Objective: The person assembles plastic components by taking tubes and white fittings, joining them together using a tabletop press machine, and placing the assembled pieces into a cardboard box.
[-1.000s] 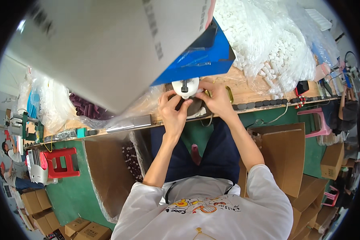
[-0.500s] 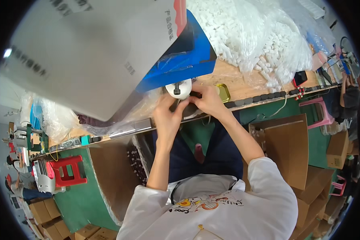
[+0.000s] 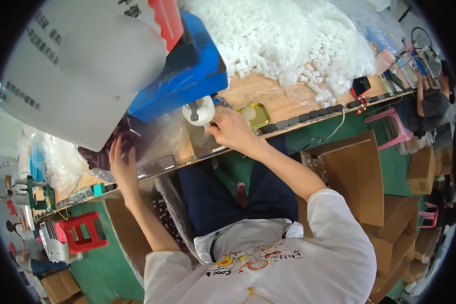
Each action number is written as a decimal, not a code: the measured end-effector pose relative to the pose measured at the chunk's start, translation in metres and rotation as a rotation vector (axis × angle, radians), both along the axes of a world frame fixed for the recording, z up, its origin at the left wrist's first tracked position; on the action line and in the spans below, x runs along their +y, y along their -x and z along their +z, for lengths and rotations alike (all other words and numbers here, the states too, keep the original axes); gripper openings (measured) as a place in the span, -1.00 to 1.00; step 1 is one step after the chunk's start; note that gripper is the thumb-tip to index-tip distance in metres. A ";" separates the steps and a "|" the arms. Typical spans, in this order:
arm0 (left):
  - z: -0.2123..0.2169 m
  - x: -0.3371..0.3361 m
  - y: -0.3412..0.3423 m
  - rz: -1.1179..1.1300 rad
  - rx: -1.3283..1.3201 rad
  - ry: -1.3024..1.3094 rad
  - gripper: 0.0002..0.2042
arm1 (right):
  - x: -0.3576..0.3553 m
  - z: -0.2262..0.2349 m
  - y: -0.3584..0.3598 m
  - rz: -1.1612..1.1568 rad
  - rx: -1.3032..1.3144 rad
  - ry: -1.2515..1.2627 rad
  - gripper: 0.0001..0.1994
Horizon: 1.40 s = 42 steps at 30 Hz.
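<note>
A white round part point(image 3: 198, 111) near the workbench's point(image 3: 268, 101) front edge is gripped by the right hand point(image 3: 231, 130), while the open-fingered left hand point(image 3: 120, 163) is laid on a clear plastic bag point(image 3: 152, 144).

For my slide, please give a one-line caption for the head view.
Right hand holds a round white part at a wooden bench; left hand reaches into a clear bag of dark pieces.

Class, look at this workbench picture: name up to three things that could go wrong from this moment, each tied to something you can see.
1. The left hand reaches into a clear plastic bag of small dark parts at the wooden bench edge; parts might spill.
2. The right hand alone steadies the round white plastic piece; it may slip.
3. The heaped white plastic parts could slide down.
</note>
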<state>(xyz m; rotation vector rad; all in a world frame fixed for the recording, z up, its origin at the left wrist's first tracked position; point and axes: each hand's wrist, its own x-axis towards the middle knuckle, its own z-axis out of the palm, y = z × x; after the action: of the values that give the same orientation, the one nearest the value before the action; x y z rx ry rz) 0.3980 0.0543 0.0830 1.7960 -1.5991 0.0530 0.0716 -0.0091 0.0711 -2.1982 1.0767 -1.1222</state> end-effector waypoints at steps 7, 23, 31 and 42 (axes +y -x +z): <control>-0.043 -0.062 0.010 -0.056 -0.094 0.165 -0.69 | -0.023 -0.014 0.072 -0.209 -0.279 -0.290 -0.72; -0.007 0.008 0.127 -0.497 1.512 -0.151 -0.92 | -0.046 -0.035 0.174 -0.598 0.109 0.117 -0.83; 0.006 0.030 0.159 -0.646 1.320 -0.026 -0.79 | -0.015 -0.031 0.104 -0.246 0.171 0.154 -0.91; 0.038 -0.030 0.169 -0.466 0.422 -0.168 -0.78 | 0.004 -0.015 0.087 -0.241 -0.159 0.101 -0.90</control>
<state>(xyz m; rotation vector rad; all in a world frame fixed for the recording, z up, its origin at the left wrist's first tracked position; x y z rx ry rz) 0.2288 0.0248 0.1214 1.3854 -1.6926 -0.6490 -0.0152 -0.0047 0.0562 -2.0510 1.2640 -1.4578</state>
